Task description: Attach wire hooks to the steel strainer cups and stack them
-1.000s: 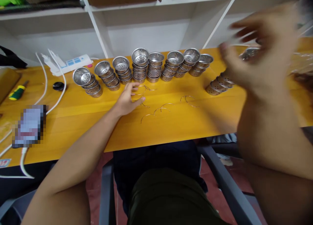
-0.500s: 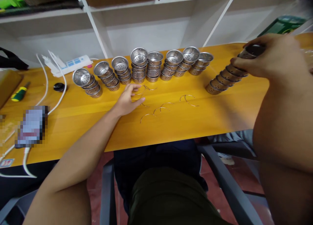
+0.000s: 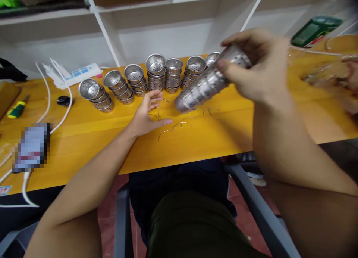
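Note:
My right hand (image 3: 254, 64) grips the upper end of a long stack of perforated metal cups (image 3: 205, 86). The stack is tilted, with its lower end pointing left toward my other hand, and it is blurred by motion. My left hand (image 3: 148, 114) is open over the table, thumb and fingers apart, a short way left of the stack's lower end. Thin curved metal wires (image 3: 183, 124) lie on the table beside and beneath that hand. Behind them stands a row of shorter stacks of the same cups (image 3: 134, 80); the stack I hold hides part of the row's right end.
On the left are a phone (image 3: 32, 148) on a white cable, a screwdriver (image 3: 17, 109), a black round cap (image 3: 63, 100) and a power strip (image 3: 79, 75). White shelving (image 3: 165, 30) rises behind the table. At the far right, another person's hand (image 3: 352, 77) is near clear plastic.
My right hand has carried the cup stack leftward from the table's right side, toward my left hand. My left hand has opened wider, staying in about the same place.

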Available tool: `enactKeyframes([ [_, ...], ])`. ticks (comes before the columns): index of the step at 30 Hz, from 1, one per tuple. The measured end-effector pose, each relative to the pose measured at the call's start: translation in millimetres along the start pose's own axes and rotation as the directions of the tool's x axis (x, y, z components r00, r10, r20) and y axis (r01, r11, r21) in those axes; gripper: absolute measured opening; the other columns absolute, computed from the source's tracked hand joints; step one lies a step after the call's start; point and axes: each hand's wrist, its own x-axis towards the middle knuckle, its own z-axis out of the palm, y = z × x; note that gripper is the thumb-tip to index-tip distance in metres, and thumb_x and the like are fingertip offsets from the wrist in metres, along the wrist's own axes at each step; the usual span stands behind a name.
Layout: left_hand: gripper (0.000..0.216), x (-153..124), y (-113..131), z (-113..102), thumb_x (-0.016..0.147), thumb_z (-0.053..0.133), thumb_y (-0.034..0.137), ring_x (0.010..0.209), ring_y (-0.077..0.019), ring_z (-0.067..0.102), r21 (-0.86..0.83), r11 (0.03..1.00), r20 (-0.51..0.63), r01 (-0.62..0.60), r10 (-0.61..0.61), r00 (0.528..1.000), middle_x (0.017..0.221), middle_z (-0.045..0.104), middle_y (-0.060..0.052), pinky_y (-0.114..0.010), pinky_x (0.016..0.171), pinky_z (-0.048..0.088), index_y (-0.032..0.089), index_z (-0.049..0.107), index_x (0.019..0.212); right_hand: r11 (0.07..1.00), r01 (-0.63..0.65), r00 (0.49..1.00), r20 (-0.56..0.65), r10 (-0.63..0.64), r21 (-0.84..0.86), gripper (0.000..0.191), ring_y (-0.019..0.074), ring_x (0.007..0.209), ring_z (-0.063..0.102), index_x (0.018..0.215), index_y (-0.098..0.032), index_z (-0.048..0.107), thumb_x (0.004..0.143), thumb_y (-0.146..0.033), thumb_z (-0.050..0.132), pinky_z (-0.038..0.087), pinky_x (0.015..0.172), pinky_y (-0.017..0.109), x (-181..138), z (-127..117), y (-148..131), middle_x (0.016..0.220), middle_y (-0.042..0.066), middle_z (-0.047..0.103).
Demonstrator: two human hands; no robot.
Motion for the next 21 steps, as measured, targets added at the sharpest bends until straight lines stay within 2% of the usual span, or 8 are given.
enactKeyframes([
  [3,0.131,-0.2,8.2,1.3,0.078,0.114,0.086,0.167,-0.0443,0.074,0.050,0.999,-0.021,-0.009,0.010,1.000,0.186,0.063,-0.020,-0.064,0.137,0.067,0.039,0.045,0.180,0.990,0.004,0.996,0.092,-0.017,0.143,0.059,0.0420,0.108,0.084,0.129,-0.035,0.086,0.094,-0.082,0.093,0.072,0.103,0.070,-13.3,51.7,-19.1,0.121,0.013,0.091],
  [5,0.128,0.1,13.4,0.6,0.080,0.113,0.085,0.160,-0.0445,0.079,0.093,0.996,-0.025,-0.016,0.018,1.000,0.183,0.065,-0.020,-0.062,0.132,0.070,0.035,0.049,0.179,0.983,-0.003,0.988,0.154,-0.025,0.183,0.062,0.0438,0.121,0.084,0.134,-0.037,0.083,0.098,-0.087,0.088,0.071,0.115,0.073,-20.8,77.8,-28.7,0.132,0.012,0.090],
  [7,0.117,0.6,18.0,-0.3,0.085,0.111,0.081,0.152,-0.0434,0.083,0.138,0.990,-0.024,-0.040,0.044,0.999,0.175,0.072,-0.019,-0.059,0.129,0.071,0.031,0.055,0.175,0.981,-0.015,0.980,0.199,-0.024,0.193,0.066,0.0443,0.133,0.083,0.141,-0.035,0.081,0.103,-0.090,0.083,0.070,0.123,0.071,-25.7,94.2,-33.2,0.141,0.012,0.088],
  [10,0.095,1.2,23.0,-1.4,0.095,0.105,0.065,0.143,-0.0404,0.086,0.220,0.974,-0.035,-0.061,0.071,0.997,0.159,0.082,-0.015,-0.055,0.126,0.071,0.025,0.061,0.169,0.985,-0.029,0.969,0.248,-0.014,0.169,0.077,0.0446,0.149,0.078,0.155,-0.035,0.077,0.106,-0.095,0.078,0.068,0.129,0.066,-27.9,104.1,-29.7,0.152,0.013,0.084],
  [12,0.086,1.2,24.8,-2.8,0.097,0.101,0.054,0.140,-0.0388,0.086,0.267,0.962,-0.050,-0.055,0.071,0.996,0.155,0.085,-0.013,-0.052,0.124,0.071,0.024,0.063,0.168,0.982,-0.035,0.951,0.307,-0.024,0.188,0.089,0.0453,0.151,0.077,0.159,-0.035,0.074,0.098,-0.100,0.085,0.068,0.130,0.066,-27.0,106.1,-22.1,0.154,0.013,0.083],
  [14,0.086,1.0,25.6,-5.0,0.095,0.101,0.047,0.141,-0.0391,0.086,0.307,0.950,-0.060,-0.048,0.070,0.996,0.157,0.084,-0.013,-0.052,0.123,0.071,0.025,0.063,0.169,0.970,-0.049,0.932,0.361,-0.042,0.240,0.099,0.0455,0.144,0.079,0.156,-0.034,0.074,0.089,-0.104,0.092,0.069,0.127,0.068,-26.1,108.2,-13.3,0.151,0.013,0.083],
  [18,0.086,0.3,28.3,-9.1,0.091,0.103,0.047,0.132,-0.0379,0.088,0.359,0.933,-0.045,-0.021,0.040,0.998,0.153,0.086,-0.011,-0.051,0.117,0.073,0.027,0.067,0.167,0.957,-0.064,0.924,0.379,-0.050,0.282,0.099,0.0444,0.135,0.080,0.150,-0.035,0.075,0.084,-0.107,0.092,0.070,0.123,0.071,-27.9,112.5,-3.2,0.144,0.012,0.084],
  [21,0.083,-0.2,31.9,-8.8,0.093,0.103,0.057,0.124,-0.0353,0.088,0.323,0.946,-0.035,-0.024,0.037,0.999,0.145,0.088,-0.010,-0.048,0.111,0.074,0.027,0.070,0.163,0.958,-0.036,0.923,0.377,-0.078,0.285,0.099,0.0465,0.137,0.078,0.150,-0.037,0.075,0.080,-0.105,0.095,0.069,0.124,0.074,-29.2,109.0,-4.5,0.145,0.011,0.083],
])
